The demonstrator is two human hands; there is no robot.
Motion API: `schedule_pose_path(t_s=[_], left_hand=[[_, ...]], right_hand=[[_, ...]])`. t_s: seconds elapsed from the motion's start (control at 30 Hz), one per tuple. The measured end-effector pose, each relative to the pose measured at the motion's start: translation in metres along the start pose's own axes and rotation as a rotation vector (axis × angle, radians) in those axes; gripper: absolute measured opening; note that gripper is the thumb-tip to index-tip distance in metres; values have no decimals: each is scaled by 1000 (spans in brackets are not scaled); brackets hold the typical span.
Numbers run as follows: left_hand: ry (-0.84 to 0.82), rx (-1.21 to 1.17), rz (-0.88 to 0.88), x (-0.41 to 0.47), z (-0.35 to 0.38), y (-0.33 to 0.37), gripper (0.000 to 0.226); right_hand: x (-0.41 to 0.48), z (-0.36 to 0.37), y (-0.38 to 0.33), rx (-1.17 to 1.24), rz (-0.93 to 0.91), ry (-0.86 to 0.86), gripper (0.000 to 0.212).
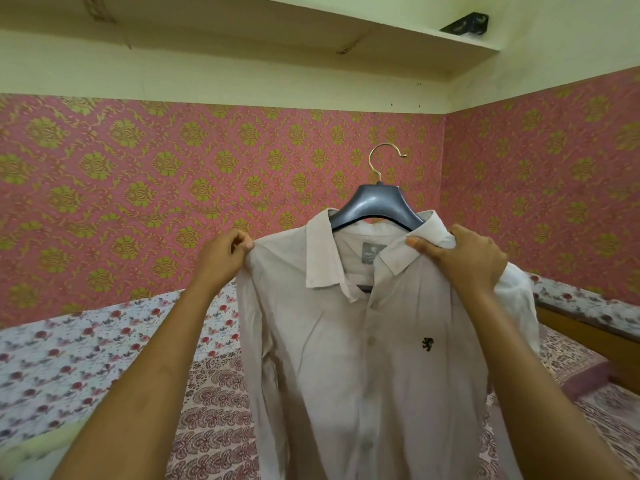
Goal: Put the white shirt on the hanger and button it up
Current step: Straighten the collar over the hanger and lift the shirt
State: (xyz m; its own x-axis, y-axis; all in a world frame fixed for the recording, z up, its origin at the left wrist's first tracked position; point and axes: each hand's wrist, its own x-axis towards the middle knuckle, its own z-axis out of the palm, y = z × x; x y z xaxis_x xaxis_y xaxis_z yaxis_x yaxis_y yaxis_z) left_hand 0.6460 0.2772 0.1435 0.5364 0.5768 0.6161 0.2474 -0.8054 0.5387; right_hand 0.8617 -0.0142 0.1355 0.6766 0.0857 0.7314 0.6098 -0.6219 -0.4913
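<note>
Your left hand at 9 o'clock and right hand at 3 grip the shirt on the hanger; buttons likely next.

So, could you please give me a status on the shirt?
Left hand pinches one shoulder, right hand grips the other. Shirt on hanger, collar open. Nothing in the way.

Shirt is white w/ small black chest emblem; hanger dark grey, hook gold. Far wallpaper pink w/ olive-gold damask motifs, shelf above pale cream. Left bedsheet white w/ red florals, near cloth maroon paisley.
</note>
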Motion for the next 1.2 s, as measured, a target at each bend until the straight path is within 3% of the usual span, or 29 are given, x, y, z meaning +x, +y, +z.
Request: schedule_pose_path(t_s=[0.1,0.27,0.37,0.47,0.53,0.6,0.73,1.0,1.1,1.2], left_hand=[[-4,82,-16,-1,3,5,8],[-202,-233,97,-14,10,27,43],[-354,-90,156,-15,19,28,67],[-267,-61,137,-9,24,20,83],[-185,-26,140,-6,26,22,91],[-130,47,167,-5,27,29,91],[-97,143,263,1,27,50,67],[-51,-29,275,5,34,53,62],[-155,-142,244,0,32,54,53],[-303,-336,241,-6,25,63,57]], right_hand=[[1,-1,-2,-15,5,-19,70],[-3,5,-4,-14,20,-55,72],[-3,5,-10,9,12,-69,69],[-1,2,-13,0,-19,-107,64],[0,1,-11,8,-17,-134,75],[1,2,-10,27,-4,-138,83],[1,0,-13,48,0,-173,71],[2,-2,-6,109,-77,-225,66],[0,-5,-7,83,-60,-168,76],[-3,-6,-7,60,-23,-128,68]])
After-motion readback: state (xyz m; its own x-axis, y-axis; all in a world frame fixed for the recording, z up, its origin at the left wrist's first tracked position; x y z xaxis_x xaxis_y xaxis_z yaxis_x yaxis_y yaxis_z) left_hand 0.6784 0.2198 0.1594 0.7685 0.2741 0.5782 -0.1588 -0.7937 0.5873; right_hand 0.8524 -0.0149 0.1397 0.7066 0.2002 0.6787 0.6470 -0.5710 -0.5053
